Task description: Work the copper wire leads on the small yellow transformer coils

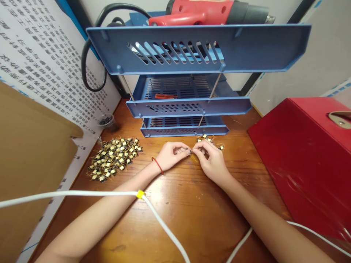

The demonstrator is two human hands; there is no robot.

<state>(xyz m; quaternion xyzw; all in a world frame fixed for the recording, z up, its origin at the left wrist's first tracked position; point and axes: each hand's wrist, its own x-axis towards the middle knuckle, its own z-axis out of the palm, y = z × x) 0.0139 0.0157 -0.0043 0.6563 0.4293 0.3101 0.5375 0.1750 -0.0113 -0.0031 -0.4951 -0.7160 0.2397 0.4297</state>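
Over the wooden table, my left hand (173, 154), with a red cord round its wrist, pinches a small transformer (189, 152). Mostly its dark pins show; the fingers hide the rest. My right hand (212, 157) is closed in a pinch at the pins, its fingertips beside thin copper wires (194, 157). Whether a wire is between those fingertips is too small to make out. Behind the right hand lies a small group of yellow-and-black transformers (204, 137). A large pile of similar transformers (116, 157) spreads out to the left of my left hand.
A blue three-tier tray rack (189, 107) stands at the back, with a red heat gun (192, 14) on top and a red-handled tool (165, 96) inside. At left is a plastic cup (109, 124) of dark pieces. A red box (296, 157) stands right. A white cable (164, 223) crosses in front.
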